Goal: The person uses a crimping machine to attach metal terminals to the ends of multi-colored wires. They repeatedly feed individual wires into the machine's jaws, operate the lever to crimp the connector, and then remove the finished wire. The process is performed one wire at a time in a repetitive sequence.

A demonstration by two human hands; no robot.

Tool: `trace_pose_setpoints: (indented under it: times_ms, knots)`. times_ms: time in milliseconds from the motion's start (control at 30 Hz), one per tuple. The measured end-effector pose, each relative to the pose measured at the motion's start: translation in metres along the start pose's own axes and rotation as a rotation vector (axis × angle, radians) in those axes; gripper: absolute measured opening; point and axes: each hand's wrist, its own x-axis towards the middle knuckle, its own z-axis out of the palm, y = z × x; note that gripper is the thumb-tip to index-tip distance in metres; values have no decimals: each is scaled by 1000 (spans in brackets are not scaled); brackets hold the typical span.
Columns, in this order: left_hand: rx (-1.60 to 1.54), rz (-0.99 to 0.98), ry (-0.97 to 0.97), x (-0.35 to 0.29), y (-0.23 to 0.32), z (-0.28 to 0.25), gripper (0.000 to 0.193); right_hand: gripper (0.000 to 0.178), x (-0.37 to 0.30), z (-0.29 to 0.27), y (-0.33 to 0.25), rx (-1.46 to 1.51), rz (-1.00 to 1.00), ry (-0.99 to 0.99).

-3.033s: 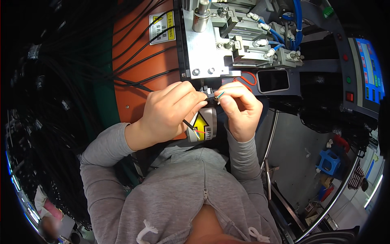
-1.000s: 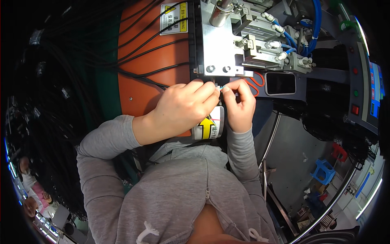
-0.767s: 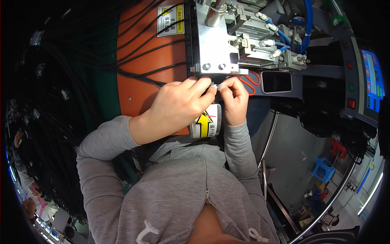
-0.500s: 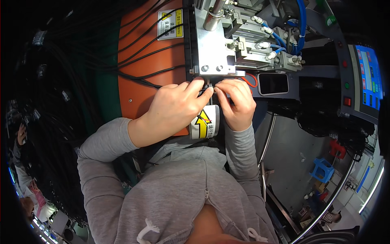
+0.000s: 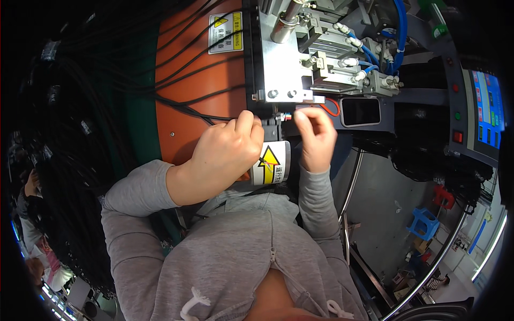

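Smooth orange panel [image 5: 184,125], upper left of centre; silver metal machine block [image 5: 281,67], upper centre. Versus 0.5 s ago, hands parted, exposing short multicoloured wire ends [image 5: 287,116] mid-frame, below the block. Left hand [image 5: 225,150] curled round thin black cable [image 5: 262,159]; right hand [image 5: 317,136] clear of the wires, fingertip pinch cannot be told.

Right hand [image 5: 318,136] brightly lit; metal plate [image 5: 281,64] glaring; cables [image 5: 69,96] at left shadowed; edges bent.
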Motion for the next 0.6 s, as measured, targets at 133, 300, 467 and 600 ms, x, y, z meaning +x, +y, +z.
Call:
trace_pose_setpoints:
  times_ms: [133,300,467,600]
  knots:
    - [-48,-147,-18,-3,1,8,22,28,1,-4,-32,-299,-546,-486]
    - [-252,28,314,10,-4,0,23,22,-6,4,-36,-229,-580,-316]
    - [-460,108,412,10,-11,2,22,21,-10,2,-41,-216,-596,-240]
    - [-568,66,437,12,-9,13,18,21,-8,5,-41,61,-304,-232]
